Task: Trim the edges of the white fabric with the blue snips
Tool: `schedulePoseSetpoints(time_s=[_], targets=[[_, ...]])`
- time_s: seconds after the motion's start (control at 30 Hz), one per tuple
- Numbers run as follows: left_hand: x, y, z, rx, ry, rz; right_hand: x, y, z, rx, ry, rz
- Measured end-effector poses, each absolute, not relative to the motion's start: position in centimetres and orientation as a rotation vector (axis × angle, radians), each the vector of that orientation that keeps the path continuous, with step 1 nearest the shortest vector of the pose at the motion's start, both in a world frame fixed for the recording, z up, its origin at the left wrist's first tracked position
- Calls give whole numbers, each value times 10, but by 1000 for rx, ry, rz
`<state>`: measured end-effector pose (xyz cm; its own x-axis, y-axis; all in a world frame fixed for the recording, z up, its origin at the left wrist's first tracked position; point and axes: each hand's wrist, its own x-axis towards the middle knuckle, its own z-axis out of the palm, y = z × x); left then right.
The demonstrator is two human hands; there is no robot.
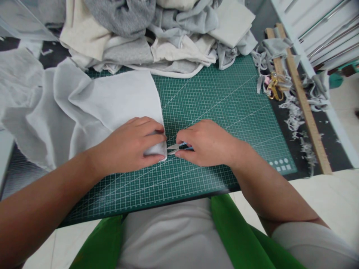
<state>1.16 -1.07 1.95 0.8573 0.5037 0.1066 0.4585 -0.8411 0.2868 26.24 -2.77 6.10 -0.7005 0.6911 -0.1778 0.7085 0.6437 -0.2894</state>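
Seemingly mid-trim, the left hand (129, 145) lay flat, fingers spread, pinning the white fabric (112, 101) at its lower corner on the green cutting mat (224, 108). The right hand (207, 144) had its fingers closed around small snips (175, 147), blades touching that corner; a steady squeeze seemed due next.

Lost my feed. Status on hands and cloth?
Left hand pins white fabric piece flat on green cutting mat. Right hand grips small thread snips at its edge. Nothing obstructing.
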Motion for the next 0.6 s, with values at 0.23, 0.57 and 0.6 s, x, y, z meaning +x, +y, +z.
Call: schedulePoseSetpoints(time_s=[0.23, 0.57, 0.6], targets=[[7, -2, 12, 2764, 772, 345, 261, -28, 60, 1189, 2794, -506], [7, 1, 7, 2740, 809, 398, 259, -28, 55, 1218, 2822, -512], [7, 1, 7, 2733, 815, 396, 259, -28, 54, 1221, 2821, -510]])
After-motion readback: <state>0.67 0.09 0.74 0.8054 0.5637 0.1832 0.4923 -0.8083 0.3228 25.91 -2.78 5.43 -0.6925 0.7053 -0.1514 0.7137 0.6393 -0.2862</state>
